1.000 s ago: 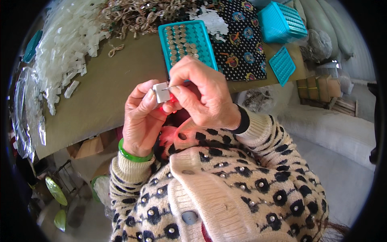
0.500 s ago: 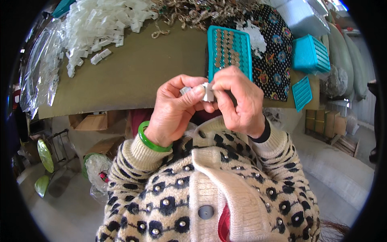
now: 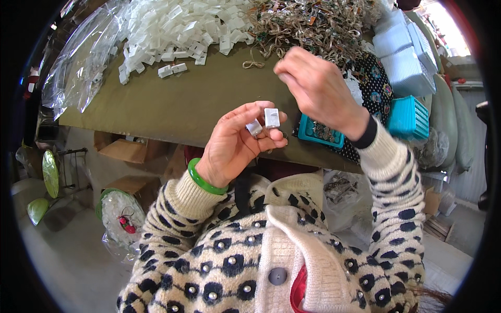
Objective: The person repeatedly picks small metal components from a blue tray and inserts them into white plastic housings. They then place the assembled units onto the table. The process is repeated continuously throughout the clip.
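Observation:
My left hand (image 3: 237,133), with a green bangle at its wrist, is closed around two small white plastic cards. One white card (image 3: 272,118) stands at the fingertips, and the other white card (image 3: 254,128) lies against the inside of the fingers. My right hand (image 3: 318,86) is raised over the table to the right, fingers curled and pressed together; what they hold, if anything, is hidden. Below it a teal tray (image 3: 309,136), partly covered by my hand and wrist, holds small round metal-coloured pieces.
A heap of white cards (image 3: 182,31) covers the back left, beside clear plastic film (image 3: 78,73). At the back right lies a tangled pile of cord pieces (image 3: 313,26). Stacked teal trays (image 3: 407,119) and pale trays (image 3: 404,68) stand at the right. A thin cord loop (image 3: 254,64) lies mid-table.
My right hand has left the white cards and risen away to the right and back. My left hand still holds them. The view has shifted, showing more of the back piles.

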A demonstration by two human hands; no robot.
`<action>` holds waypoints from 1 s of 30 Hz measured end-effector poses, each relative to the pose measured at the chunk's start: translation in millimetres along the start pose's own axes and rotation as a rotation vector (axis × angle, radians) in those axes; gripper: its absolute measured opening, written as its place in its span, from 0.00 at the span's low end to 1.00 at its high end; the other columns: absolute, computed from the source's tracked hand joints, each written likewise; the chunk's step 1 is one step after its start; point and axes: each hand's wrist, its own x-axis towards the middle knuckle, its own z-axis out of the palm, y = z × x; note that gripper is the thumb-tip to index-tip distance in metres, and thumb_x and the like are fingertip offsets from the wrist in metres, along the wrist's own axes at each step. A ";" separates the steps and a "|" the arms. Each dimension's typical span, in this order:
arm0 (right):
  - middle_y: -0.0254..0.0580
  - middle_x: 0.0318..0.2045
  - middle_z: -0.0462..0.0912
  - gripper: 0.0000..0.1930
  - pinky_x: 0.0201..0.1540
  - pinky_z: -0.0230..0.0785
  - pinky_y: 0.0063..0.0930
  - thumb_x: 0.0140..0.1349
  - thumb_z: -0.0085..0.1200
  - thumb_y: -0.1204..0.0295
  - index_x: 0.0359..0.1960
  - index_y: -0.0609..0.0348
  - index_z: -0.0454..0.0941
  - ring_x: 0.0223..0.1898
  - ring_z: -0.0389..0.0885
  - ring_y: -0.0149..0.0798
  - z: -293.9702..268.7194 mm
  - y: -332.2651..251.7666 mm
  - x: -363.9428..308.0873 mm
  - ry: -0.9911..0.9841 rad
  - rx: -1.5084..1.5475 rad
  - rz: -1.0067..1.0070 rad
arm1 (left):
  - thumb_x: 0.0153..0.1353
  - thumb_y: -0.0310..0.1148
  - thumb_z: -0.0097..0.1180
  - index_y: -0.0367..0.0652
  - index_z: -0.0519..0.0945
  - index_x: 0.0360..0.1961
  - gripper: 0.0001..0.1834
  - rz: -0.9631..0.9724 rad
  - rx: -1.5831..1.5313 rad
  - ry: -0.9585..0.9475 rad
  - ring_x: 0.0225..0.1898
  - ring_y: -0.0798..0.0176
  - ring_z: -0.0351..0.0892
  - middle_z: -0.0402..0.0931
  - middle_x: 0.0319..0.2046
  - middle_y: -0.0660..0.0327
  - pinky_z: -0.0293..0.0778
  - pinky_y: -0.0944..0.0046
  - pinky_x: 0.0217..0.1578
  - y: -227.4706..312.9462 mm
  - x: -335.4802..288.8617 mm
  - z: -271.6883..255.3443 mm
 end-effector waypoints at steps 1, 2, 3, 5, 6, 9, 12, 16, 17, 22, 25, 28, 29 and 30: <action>0.44 0.30 0.75 0.04 0.32 0.74 0.35 0.53 0.53 0.81 0.31 0.62 0.74 0.30 0.79 0.46 9.5 7.2 11.0 0.005 -0.093 -0.050 | 0.70 0.35 0.49 0.35 0.75 0.50 0.15 0.001 -0.013 0.006 0.34 0.58 0.83 0.79 0.45 0.45 0.82 0.50 0.45 2.0 0.9 -2.1; 0.43 0.29 0.74 0.03 0.31 0.76 0.33 0.51 0.53 0.80 0.28 0.60 0.74 0.30 0.80 0.44 18.8 12.9 20.5 0.009 -0.186 -0.102 | 0.70 0.36 0.50 0.35 0.75 0.50 0.15 0.004 -0.020 0.011 0.34 0.58 0.83 0.79 0.45 0.45 0.82 0.50 0.45 3.1 1.3 -3.8; 0.43 0.30 0.74 0.03 0.31 0.76 0.33 0.50 0.53 0.80 0.27 0.60 0.74 0.30 0.81 0.42 27.3 16.4 27.7 -0.006 -0.204 -0.120 | 0.69 0.35 0.52 0.36 0.76 0.47 0.13 0.025 0.031 0.013 0.33 0.60 0.83 0.80 0.43 0.47 0.83 0.53 0.43 3.1 1.7 -5.0; 0.44 0.33 0.74 0.03 0.32 0.78 0.32 0.48 0.54 0.80 0.25 0.61 0.74 0.30 0.82 0.42 43.5 20.2 38.7 -0.035 -0.305 -0.160 | 0.68 0.33 0.53 0.37 0.76 0.46 0.11 0.041 0.137 0.041 0.33 0.61 0.83 0.80 0.41 0.49 0.83 0.55 0.42 3.3 2.7 -6.7; 0.45 0.38 0.72 0.08 0.35 0.77 0.33 0.47 0.54 0.84 0.31 0.64 0.74 0.35 0.81 0.44 47.7 20.1 38.5 -0.156 -0.334 -0.088 | 0.68 0.32 0.54 0.37 0.76 0.46 0.11 0.049 0.193 0.049 0.33 0.62 0.83 0.80 0.41 0.49 0.83 0.56 0.41 3.1 2.8 -6.9; 0.47 0.38 0.72 0.06 0.35 0.77 0.35 0.47 0.54 0.83 0.28 0.65 0.72 0.35 0.81 0.46 57.6 23.1 41.0 -0.255 -0.463 -0.094 | 0.67 0.29 0.55 0.37 0.77 0.45 0.09 0.058 0.214 0.073 0.31 0.63 0.83 0.81 0.40 0.49 0.84 0.57 0.39 2.1 2.5 -6.8; 0.47 0.38 0.73 0.06 0.35 0.77 0.36 0.47 0.54 0.82 0.29 0.64 0.72 0.34 0.81 0.46 58.3 28.9 42.0 -0.262 -0.462 -0.110 | 0.66 0.28 0.55 0.36 0.77 0.47 0.10 0.075 0.232 0.079 0.31 0.62 0.84 0.81 0.40 0.50 0.84 0.58 0.38 -0.2 2.3 -5.7; 0.46 0.33 0.75 0.04 0.32 0.74 0.37 0.53 0.52 0.80 0.30 0.61 0.72 0.31 0.81 0.47 51.3 31.8 44.8 -0.083 -0.119 -0.044 | 0.65 0.26 0.56 0.34 0.77 0.48 0.12 0.087 0.196 0.100 0.30 0.61 0.84 0.82 0.38 0.52 0.84 0.62 0.35 -3.4 2.5 -5.9; 0.43 0.29 0.78 0.01 0.31 0.73 0.31 0.59 0.51 0.79 0.32 0.62 0.73 0.29 0.81 0.40 47.1 31.4 45.7 -0.079 -0.050 0.025 | 0.65 0.26 0.57 0.34 0.77 0.48 0.12 0.090 0.199 0.106 0.30 0.61 0.84 0.82 0.38 0.52 0.84 0.63 0.35 -4.6 2.5 -5.8; 0.37 0.31 0.82 0.04 0.38 0.73 0.21 0.67 0.49 0.75 0.36 0.62 0.76 0.33 0.79 0.30 20.1 26.2 49.4 0.072 0.742 0.437 | 0.64 0.26 0.57 0.35 0.78 0.47 0.11 0.112 0.263 0.083 0.31 0.61 0.84 0.82 0.39 0.51 0.85 0.56 0.38 -5.6 1.5 -7.1; 0.38 0.29 0.79 0.06 0.40 0.75 0.26 0.66 0.51 0.71 0.35 0.61 0.76 0.34 0.81 0.37 1.8 27.0 47.5 0.168 1.492 0.670 | 0.64 0.26 0.57 0.36 0.78 0.45 0.09 0.116 0.250 0.082 0.32 0.60 0.84 0.81 0.37 0.54 0.85 0.55 0.38 -4.5 2.0 -6.9; 0.39 0.32 0.76 0.04 0.36 0.72 0.28 0.61 0.49 0.78 0.36 0.62 0.75 0.32 0.77 0.37 -7.6 23.0 37.6 0.247 1.717 0.799 | 0.62 0.24 0.56 0.37 0.78 0.41 0.07 0.111 0.200 0.066 0.33 0.60 0.84 0.79 0.34 0.57 0.84 0.56 0.37 -1.9 1.7 -5.8; 0.40 0.33 0.76 0.06 0.34 0.70 0.27 0.58 0.48 0.80 0.36 0.62 0.75 0.31 0.75 0.36 -9.1 20.5 33.7 0.232 1.726 0.789 | 0.62 0.23 0.56 0.37 0.77 0.40 0.06 0.119 0.188 0.065 0.33 0.60 0.83 0.78 0.34 0.59 0.84 0.57 0.36 -1.2 1.7 -5.0; 0.41 0.34 0.75 0.08 0.33 0.68 0.27 0.56 0.47 0.83 0.36 0.62 0.75 0.30 0.74 0.35 -9.4 16.5 29.8 0.237 1.710 0.821 | 0.61 0.23 0.55 0.38 0.77 0.39 0.05 0.127 0.177 0.052 0.33 0.60 0.83 0.78 0.33 0.60 0.84 0.58 0.35 -0.2 1.6 -3.8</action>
